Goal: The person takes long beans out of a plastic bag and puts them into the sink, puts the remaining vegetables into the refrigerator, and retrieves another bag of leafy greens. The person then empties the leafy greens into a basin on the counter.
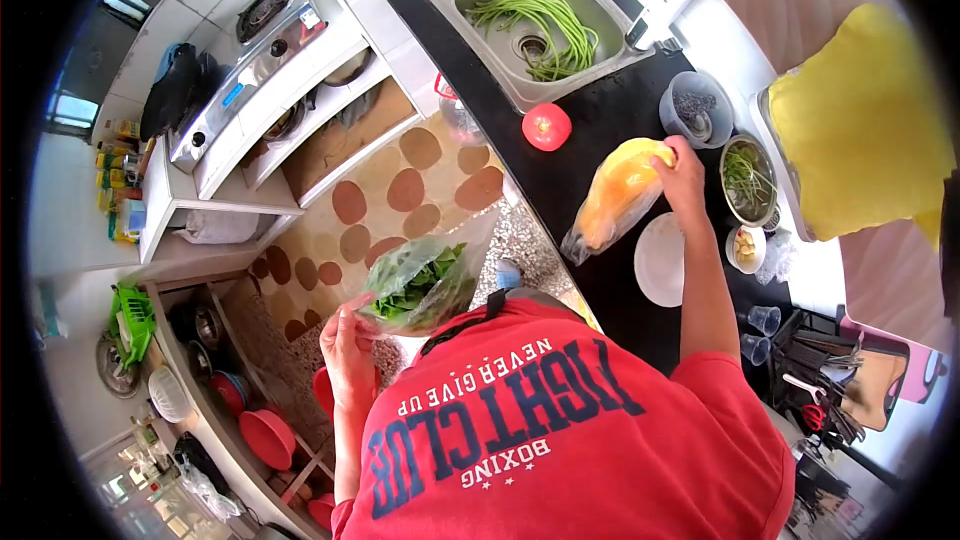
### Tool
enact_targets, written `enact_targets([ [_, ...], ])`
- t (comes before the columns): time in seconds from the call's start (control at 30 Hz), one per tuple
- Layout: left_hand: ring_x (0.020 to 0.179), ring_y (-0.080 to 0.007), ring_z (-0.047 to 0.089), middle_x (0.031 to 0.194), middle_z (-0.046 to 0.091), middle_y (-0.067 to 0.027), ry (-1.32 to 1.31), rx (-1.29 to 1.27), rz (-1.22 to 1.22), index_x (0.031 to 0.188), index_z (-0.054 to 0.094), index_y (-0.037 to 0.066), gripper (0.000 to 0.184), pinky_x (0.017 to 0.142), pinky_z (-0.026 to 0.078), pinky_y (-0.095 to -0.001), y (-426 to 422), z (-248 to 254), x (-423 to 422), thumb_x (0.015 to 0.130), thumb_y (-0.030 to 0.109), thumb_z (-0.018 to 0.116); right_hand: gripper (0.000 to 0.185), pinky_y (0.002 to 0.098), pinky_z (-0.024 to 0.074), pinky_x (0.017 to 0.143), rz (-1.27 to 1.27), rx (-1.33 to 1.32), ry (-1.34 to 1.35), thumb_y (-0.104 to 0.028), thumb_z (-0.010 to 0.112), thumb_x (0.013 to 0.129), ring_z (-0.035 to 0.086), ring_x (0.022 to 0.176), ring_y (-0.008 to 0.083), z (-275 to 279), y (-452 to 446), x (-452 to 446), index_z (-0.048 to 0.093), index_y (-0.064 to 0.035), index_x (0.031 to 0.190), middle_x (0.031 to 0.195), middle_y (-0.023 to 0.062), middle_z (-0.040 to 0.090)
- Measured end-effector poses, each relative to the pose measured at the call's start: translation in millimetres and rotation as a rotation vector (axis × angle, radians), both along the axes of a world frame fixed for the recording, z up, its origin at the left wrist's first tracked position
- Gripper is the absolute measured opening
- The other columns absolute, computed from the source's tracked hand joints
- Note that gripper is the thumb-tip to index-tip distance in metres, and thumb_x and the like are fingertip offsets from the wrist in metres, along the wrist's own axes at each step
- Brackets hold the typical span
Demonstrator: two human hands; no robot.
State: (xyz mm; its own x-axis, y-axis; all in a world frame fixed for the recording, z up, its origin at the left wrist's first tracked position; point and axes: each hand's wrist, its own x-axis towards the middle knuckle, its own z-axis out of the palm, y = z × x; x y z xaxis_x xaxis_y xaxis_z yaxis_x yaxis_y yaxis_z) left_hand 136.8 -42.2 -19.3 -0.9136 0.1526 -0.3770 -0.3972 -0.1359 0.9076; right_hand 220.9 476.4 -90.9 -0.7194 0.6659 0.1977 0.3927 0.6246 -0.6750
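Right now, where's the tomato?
Head view, upper middle: the tomato sits on the black counter, between the sink and the bag in the right hand's grip.

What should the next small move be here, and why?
Probably ease the bagged yellow item down onto the black counter and free the right hand. Both hands look occupied: the left hand holds a bag of greens away from the counter, and bare counter shows beside the tomato.
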Motion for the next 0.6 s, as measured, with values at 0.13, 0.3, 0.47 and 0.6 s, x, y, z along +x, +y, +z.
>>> enact_targets([
  [0.13,0.065,-0.0058,0.05,0.093,0.066,-0.008,0.007,0.008,0.006,0.095,0.066,-0.003,0.029,0.062,0.04,-0.0206,5.3,-1.5,-1.2,0.098,0.019,0.048,0.03,0.0369,0.048,0.08,-0.103,0.06,-0.029,-0.01,0.071,0.075,0.062,0.089,0.0335,3.6,21.5,9.0,0.058,-0.0013,0.101,0.094,0.0181,0.064],
  [0.3,0.064,-0.0074,0.055,0.111,0.065,-0.0161,-0.001,-0.014,-0.004,0.08,0.061,-0.001,0.031,0.063,0.047,-0.0219,0.4,-3.3,-1.3,0.099,0.019,0.047,0.029,0.0388,0.0473,0.081,-0.101,0.053,-0.131,-0.014,0.07,0.077,0.062,0.091,0.0348,2.0,43.7,10.7,0.058,-0.0008,0.1,0.096,0.0193,0.064],
  [0.47,0.065,-0.0072,0.055,0.111,0.065,-0.0147,0.034,-0.016,-0.01,0.086,0.062,-0.002,0.031,0.065,0.046,-0.0218,-2.4,-10.6,-1.3,0.098,0.023,0.049,0.034,0.0395,0.0462,0.086,-0.087,0.068,-0.186,-0.018,0.067,0.08,0.061,0.098,0.0356,8.3,42.6,10.7,0.057,-0.0015,0.107,0.102,0.0207,0.064],
  [0.6,0.067,-0.0067,0.051,0.082,0.062,-0.0044,-0.006,-0.022,-0.004,0.096,0.064,-0.004,0.028,0.065,0.042,-0.0222,7.0,-1.8,-2.8,0.098,0.018,0.046,0.033,0.0397,0.0464,0.085,-0.095,0.071,-0.2,-0.023,0.062,0.085,0.061,0.097,0.0363,8.1,43.4,8.5,0.057,-0.0006,0.108,0.102,0.0217,0.064],
])
